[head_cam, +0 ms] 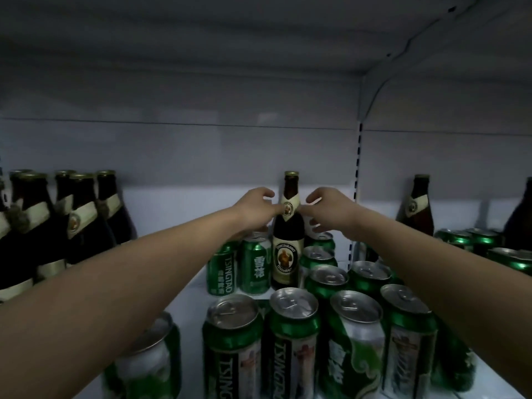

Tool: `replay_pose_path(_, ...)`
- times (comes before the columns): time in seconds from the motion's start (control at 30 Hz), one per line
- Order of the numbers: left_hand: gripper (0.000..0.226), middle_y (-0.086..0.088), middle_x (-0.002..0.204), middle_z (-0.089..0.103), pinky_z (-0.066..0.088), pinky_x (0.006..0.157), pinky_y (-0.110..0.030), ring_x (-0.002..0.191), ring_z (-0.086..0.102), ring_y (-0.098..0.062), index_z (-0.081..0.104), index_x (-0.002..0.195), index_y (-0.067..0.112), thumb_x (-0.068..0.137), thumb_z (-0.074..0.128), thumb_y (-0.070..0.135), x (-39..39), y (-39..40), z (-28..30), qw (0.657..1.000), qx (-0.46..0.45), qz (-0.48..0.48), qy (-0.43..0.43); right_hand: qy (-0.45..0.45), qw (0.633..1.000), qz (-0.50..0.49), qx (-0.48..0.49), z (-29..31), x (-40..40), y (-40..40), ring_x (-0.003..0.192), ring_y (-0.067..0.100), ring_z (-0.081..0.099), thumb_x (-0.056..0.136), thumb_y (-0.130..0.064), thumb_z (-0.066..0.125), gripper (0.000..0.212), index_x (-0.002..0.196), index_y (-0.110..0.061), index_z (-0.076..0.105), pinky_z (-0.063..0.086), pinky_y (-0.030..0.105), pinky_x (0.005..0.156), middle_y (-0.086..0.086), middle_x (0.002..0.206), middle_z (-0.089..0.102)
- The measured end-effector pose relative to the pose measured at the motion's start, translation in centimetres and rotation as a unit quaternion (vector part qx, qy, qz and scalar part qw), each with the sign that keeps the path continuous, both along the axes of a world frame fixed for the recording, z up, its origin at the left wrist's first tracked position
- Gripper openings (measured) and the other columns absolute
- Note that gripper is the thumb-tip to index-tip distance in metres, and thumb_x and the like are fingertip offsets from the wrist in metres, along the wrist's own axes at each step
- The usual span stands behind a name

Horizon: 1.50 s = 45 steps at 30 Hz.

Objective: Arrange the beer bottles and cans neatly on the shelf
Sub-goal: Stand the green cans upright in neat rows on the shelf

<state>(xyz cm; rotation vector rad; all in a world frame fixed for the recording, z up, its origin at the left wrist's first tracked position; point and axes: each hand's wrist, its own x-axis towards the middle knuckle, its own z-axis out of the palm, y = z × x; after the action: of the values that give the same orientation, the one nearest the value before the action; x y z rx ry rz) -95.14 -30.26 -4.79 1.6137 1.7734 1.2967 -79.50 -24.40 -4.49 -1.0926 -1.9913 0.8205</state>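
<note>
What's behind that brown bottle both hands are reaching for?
Behind the brown bottle only the shelf's pale back wall shows. Green cans stand beside it; anything directly behind its body is hidden.

Both bare forearms reach in from the lower corners of the frame and meet near the centre. The left hand (257, 208) and the right hand (325, 210) sit level with each other, a narrow gap between them. Each has its fingers curled, with fingertips pointing inward toward the other hand. Both wrists are straight and both arms almost fully stretched out.
</note>
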Motion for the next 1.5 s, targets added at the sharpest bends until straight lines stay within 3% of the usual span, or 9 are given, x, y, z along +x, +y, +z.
replay_pose_path(0.1,0.047,-0.010,0.132,0.061,0.055,0.080,-0.032,0.103,0.064,-0.024,0.049,0.138,0.010,0.096,0.062,0.028,0.8,1.7,0.0,1.000,0.018,-0.008,0.020,-0.043,0.999,0.027,-0.006,-1.2,-0.1,1.0,0.089,0.027,0.065,0.094,-0.015,0.067,0.041,0.128,-0.002,0.050,0.056,0.040,0.083,0.014,0.101,0.063)
replay_pose_path(0.3,0.031,-0.009,0.108,0.066,0.054,0.093,-0.050,0.103,0.066,-0.032,0.057,0.121,0.011,0.096,0.063,0.027,1.3,3.2,-0.2,0.998,0.038,0.018,0.054,-0.047,0.998,0.048,0.017,-1.4,-0.1,2.1,0.089,0.031,0.067,0.090,-0.012,0.072,0.031,0.114,0.002,0.059,0.058,0.049,0.088,0.015,0.093,0.065)
replay_pose_path(0.47,0.023,-0.012,0.115,0.066,0.053,0.093,-0.053,0.102,0.065,-0.035,0.058,0.117,0.013,0.098,0.061,0.024,1.5,3.2,0.1,0.997,0.041,0.031,0.051,-0.061,0.997,0.040,0.031,-1.2,-0.4,2.0,0.100,0.039,0.068,0.089,-0.010,0.072,0.032,0.113,0.007,0.059,0.055,0.053,0.091,0.026,0.107,0.067)
replay_pose_path(0.67,0.023,-0.004,0.105,0.063,0.052,0.092,-0.051,0.103,0.063,-0.033,0.055,0.118,0.018,0.099,0.056,0.030,1.9,2.0,1.0,0.994,0.079,0.061,0.042,-0.038,0.997,0.043,0.045,-0.2,-0.2,1.1,0.098,0.034,0.067,0.092,-0.017,0.069,0.036,0.123,-0.006,0.054,0.057,0.052,0.089,0.018,0.110,0.067)
replay_pose_path(0.87,0.023,-0.009,0.115,0.062,0.054,0.091,-0.052,0.102,0.062,-0.033,0.050,0.116,0.019,0.100,0.050,0.035,2.1,-0.3,5.1,0.984,0.150,0.092,-0.007,0.038,0.992,0.093,0.073,2.1,-0.1,-1.8,0.085,0.009,0.060,0.098,-0.034,0.059,0.041,0.135,-0.020,0.045,0.051,0.028,0.068,0.005,0.109,0.064)
replay_pose_path(1.07,0.024,-0.010,0.108,0.066,0.056,0.087,-0.052,0.096,0.065,-0.033,0.055,0.113,0.019,0.099,0.051,0.039,0.8,-4.1,8.6,0.972,0.199,0.116,-0.049,0.035,0.987,0.152,0.028,2.6,-0.9,-4.9,0.092,0.007,0.060,0.092,-0.044,0.065,0.067,0.147,-0.034,0.028,0.052,0.034,0.073,-0.006,0.107,0.061)
replay_pose_path(1.3,0.028,-0.009,0.107,0.067,0.059,0.078,-0.046,0.092,0.066,-0.027,0.055,0.121,0.017,0.101,0.050,0.036,-1.5,-8.9,10.1,0.970,0.200,0.125,-0.051,0.065,0.978,0.197,0.002,3.0,-3.6,-9.0,0.095,0.012,0.064,0.091,-0.037,0.068,0.069,0.148,-0.029,0.029,0.055,0.037,0.070,0.001,0.111,0.064)
replay_pose_path(1.4,0.024,-0.007,0.100,0.067,0.056,0.065,-0.036,0.085,0.067,-0.023,0.054,0.118,0.017,0.101,0.050,0.034,-3.0,-11.1,10.3,0.972,0.194,0.121,-0.056,0.055,0.976,0.210,0.003,3.4,-4.9,-10.9,0.095,0.015,0.066,0.091,-0.036,0.069,0.069,0.148,-0.026,0.030,0.058,0.041,0.073,0.003,0.110,0.065)
replay_pose_path(1.5,0.020,-0.006,0.093,0.067,0.056,0.066,-0.038,0.080,0.066,-0.023,0.057,0.112,0.017,0.101,0.051,0.032,-4.4,-13.4,10.5,0.976,0.176,0.124,-0.043,0.055,0.973,0.225,-0.004,3.5,-6.6,-13.0,0.092,0.014,0.066,0.092,-0.031,0.069,0.065,0.145,-0.023,0.033,0.059,0.041,0.075,0.002,0.104,0.066)
